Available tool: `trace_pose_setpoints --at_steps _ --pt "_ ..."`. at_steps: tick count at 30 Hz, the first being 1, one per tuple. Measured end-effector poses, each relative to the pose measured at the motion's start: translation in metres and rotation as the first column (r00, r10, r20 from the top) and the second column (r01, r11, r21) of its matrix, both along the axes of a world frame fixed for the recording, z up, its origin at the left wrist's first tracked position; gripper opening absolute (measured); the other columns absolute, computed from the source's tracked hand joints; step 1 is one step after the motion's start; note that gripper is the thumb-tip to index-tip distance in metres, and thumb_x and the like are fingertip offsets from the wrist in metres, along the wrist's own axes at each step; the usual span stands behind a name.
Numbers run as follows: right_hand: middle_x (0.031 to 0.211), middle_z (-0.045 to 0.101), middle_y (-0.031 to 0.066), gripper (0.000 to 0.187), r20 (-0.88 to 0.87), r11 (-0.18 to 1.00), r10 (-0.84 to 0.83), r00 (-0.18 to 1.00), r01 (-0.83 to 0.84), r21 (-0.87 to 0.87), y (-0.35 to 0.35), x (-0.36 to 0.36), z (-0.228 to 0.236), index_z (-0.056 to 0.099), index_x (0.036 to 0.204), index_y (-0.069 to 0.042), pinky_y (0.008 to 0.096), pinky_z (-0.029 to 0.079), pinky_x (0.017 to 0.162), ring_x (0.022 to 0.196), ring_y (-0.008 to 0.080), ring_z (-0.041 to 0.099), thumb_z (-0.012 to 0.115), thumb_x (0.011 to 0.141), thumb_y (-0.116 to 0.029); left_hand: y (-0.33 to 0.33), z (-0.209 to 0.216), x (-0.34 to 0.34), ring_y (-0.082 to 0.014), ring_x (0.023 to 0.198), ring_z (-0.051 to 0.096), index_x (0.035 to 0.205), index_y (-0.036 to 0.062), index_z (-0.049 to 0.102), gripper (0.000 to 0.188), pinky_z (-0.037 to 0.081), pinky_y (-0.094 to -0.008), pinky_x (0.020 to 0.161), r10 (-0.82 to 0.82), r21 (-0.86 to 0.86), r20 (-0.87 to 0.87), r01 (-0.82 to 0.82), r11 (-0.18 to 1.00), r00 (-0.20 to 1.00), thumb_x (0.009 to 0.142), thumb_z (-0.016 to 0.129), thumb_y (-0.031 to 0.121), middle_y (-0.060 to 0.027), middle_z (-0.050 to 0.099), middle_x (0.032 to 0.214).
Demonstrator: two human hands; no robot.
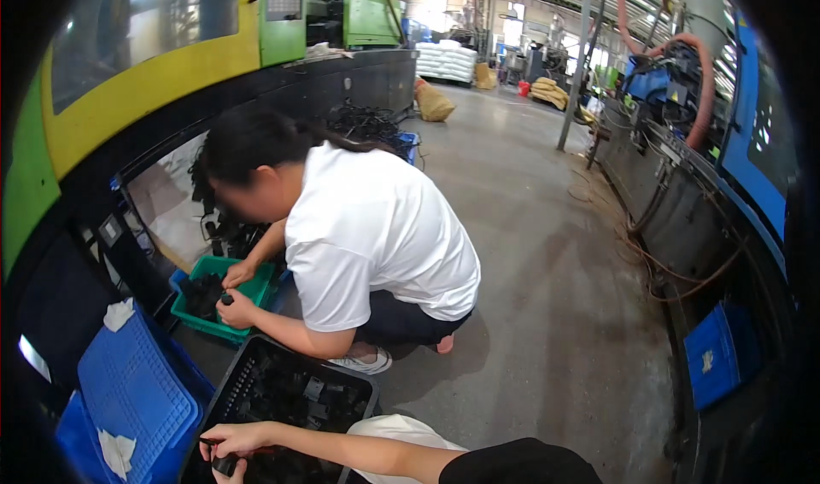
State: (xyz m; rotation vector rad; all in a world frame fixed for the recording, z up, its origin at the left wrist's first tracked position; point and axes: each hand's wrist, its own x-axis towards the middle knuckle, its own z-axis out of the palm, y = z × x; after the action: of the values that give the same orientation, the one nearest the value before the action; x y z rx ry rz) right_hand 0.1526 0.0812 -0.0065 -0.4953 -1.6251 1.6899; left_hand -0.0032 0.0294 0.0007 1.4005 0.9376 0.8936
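Observation:
My right hand point(237, 438) reaches in from the lower right over a black crate point(363, 398). It is closed on a small red-handled tool point(263, 451) with a dark tip; the fingers cover most of it, so its exact kind is unclear. Just below, the fingers of my left hand point(229, 477) pinch a dark rounded plastic part point(225, 463). The lower edge cuts off the rest of that hand. Beneath both hands, the crate holds many black plastic parts point(295, 394).
A co-worker in a white shirt point(384, 228) crouches ahead, both hands over a green bin point(209, 326) of black parts. Blue crates point(137, 390) stand at left. Machines flank the aisle floor point(547, 313); a hose point(662, 270) hangs from the right one. Sacks point(444, 61) lie far off.

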Motion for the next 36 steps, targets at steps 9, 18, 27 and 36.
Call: trace_pose_setpoints --at_steps 9,18,27,36 --pt "0.094 0.059 0.0144 0.021 -0.049 0.663 -0.654 0.755 0.604 0.442 -0.003 -0.029 0.000 0.054 0.105 0.001 0.0340 0.047 0.077 0.087 0.0204 0.058 0.051 0.089 -0.012 0.044 -0.052 -0.040 -0.0174 0.095 0.058 0.109 -0.0019 0.053 0.040 0.045 -0.0294 0.087 0.356 0.385 0.140 -0.382 0.840 0.924 0.072 0.065 -0.006 -0.0091 0.060 0.099" --pt "0.068 0.058 0.0184 0.012 0.220 0.772 -0.591 0.776 0.464 0.434 -0.034 -0.006 0.048 0.059 0.093 -0.001 0.0351 0.045 0.054 0.061 0.0321 0.062 0.054 0.087 -0.009 0.006 0.031 -0.004 -0.0158 0.082 0.056 0.094 0.0038 0.055 0.033 0.045 -0.0281 0.076 0.504 0.468 -0.091 -0.409 0.783 0.859 0.065 0.068 -0.005 -0.0057 0.058 0.086" --pt "0.070 0.063 0.0158 0.015 0.205 0.775 -0.592 0.780 0.481 0.410 -0.047 -0.025 0.049 0.065 0.092 0.001 0.0282 0.046 0.054 0.058 0.0224 0.063 0.061 0.085 -0.012 -0.004 0.023 -0.015 -0.0258 0.082 0.060 0.094 0.0026 0.055 0.033 0.047 -0.0312 0.076 0.565 0.597 -0.083 -0.413 0.688 0.821 0.064 0.064 -0.008 -0.0106 0.059 0.089" --pt "0.065 0.062 0.0134 0.016 0.287 0.809 -0.582 0.761 0.504 0.303 -0.045 -0.022 0.049 0.065 0.091 0.002 0.0264 0.042 0.050 0.053 0.0142 0.058 0.062 0.085 -0.011 0.001 0.021 -0.007 -0.0287 0.082 0.059 0.094 0.0028 0.055 0.032 0.046 -0.0328 0.075 0.566 0.595 -0.074 -0.419 0.686 0.821 0.064 0.063 -0.007 -0.0116 0.059 0.089"
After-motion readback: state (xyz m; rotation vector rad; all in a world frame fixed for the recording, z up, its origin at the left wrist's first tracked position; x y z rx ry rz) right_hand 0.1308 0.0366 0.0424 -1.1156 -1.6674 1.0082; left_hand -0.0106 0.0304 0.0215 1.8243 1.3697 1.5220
